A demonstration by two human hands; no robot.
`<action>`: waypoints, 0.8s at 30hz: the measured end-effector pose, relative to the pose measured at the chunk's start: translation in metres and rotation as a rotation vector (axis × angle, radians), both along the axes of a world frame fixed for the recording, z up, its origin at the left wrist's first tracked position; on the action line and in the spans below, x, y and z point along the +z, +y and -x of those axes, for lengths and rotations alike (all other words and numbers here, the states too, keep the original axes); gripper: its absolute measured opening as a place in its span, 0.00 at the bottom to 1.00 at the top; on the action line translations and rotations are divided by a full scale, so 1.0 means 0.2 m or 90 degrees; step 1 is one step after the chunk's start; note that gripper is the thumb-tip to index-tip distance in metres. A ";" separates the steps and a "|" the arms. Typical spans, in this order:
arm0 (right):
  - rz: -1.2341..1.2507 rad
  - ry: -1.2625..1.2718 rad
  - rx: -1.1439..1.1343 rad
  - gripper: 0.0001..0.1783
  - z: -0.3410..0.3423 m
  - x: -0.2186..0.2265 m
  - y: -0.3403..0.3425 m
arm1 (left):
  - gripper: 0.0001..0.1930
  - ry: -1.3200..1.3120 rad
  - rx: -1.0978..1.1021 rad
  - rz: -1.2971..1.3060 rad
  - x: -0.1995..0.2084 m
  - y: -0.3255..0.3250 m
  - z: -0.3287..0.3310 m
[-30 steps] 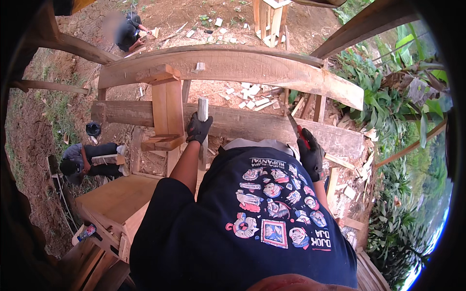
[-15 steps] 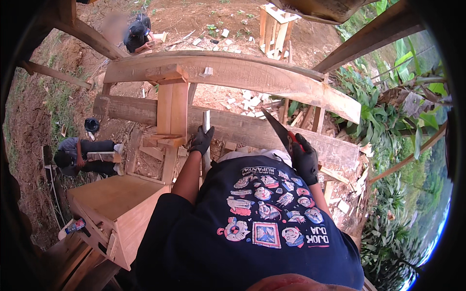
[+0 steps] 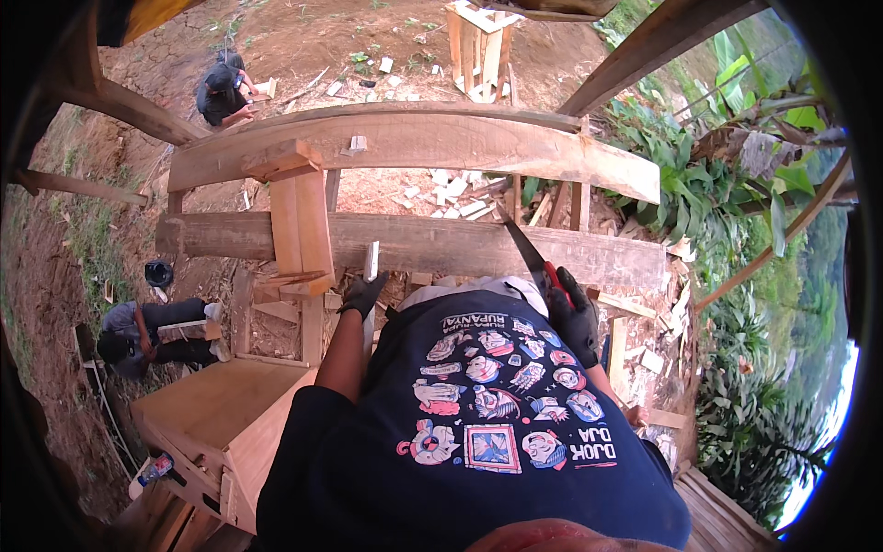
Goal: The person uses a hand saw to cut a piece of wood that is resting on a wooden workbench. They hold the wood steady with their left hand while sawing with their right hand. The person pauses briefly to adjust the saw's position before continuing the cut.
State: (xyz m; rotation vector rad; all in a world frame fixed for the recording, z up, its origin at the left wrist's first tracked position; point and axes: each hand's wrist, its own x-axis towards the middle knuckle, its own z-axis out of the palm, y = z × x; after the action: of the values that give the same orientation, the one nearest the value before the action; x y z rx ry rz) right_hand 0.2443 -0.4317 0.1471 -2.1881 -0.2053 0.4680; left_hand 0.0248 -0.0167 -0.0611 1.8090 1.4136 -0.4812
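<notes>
a: what writing can you make out?

b: two lots on the dark shirt (image 3: 478, 506), both upside down from here: a smaller white line (image 3: 474, 323) near the hem, just below the clock's centre, and bolder white letters (image 3: 593, 452) between four and five. cartoonish pictures (image 3: 483, 369) in pink, blue and white sit around and between them.

a: any labels?

b: one, red and blue, on a bottle (image 3: 154, 469) at eight, beside the wooden box (image 3: 212, 396). its print is too small to read.

a: and the hands?

b: well apart, both in black gloves. the left hand (image 3: 363, 293), at nine, is closed around a pale wooden strip (image 3: 372, 262) pointing toward twelve. the right hand (image 3: 575, 317), between three and four, grips the red handle of a long dark blade (image 3: 521, 247), its tip toward eleven.

a: what surface is there?

b: a weathered lower plank (image 3: 432, 241) behind the strip's upper end; i can't tell if they touch. at twelve, a broad curved plank (image 3: 478, 143) bears a small wood block (image 3: 357, 144).

a: and around that?

b: reddish earth (image 3: 570, 64), pale offcuts (image 3: 446, 190) at twelve, leafy plants (image 3: 736, 414) from two to four. one person (image 3: 221, 92) is low down between ten and eleven, another (image 3: 138, 336) at nine.
</notes>
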 end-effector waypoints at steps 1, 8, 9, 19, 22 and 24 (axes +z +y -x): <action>-0.007 0.002 -0.019 0.29 0.01 0.03 0.00 | 0.52 0.000 -0.020 0.019 0.09 -0.01 -0.05; -0.014 0.008 -0.053 0.30 -0.11 -0.02 0.01 | 0.46 0.055 -0.155 0.009 0.22 0.07 -0.22; -0.011 0.017 -0.060 0.30 -0.11 -0.02 0.01 | 0.45 0.050 -0.168 0.016 0.23 0.06 -0.26; 0.004 0.030 -0.074 0.29 -0.09 0.06 0.10 | 0.55 0.038 -0.144 0.054 0.27 -0.03 -0.36; -0.021 0.047 -0.078 0.29 -0.10 0.05 0.12 | 0.61 0.017 -0.208 0.151 0.25 0.04 -0.27; -0.018 0.028 -0.071 0.28 -0.11 0.05 0.13 | 0.56 0.061 -0.251 0.096 0.16 0.05 -0.23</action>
State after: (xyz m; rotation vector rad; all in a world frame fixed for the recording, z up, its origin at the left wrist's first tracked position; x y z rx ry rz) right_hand 0.2666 -0.4052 0.1577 -2.1464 -0.0651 0.4471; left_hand 0.0716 -0.0070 -0.0293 1.9641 1.0467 -0.8617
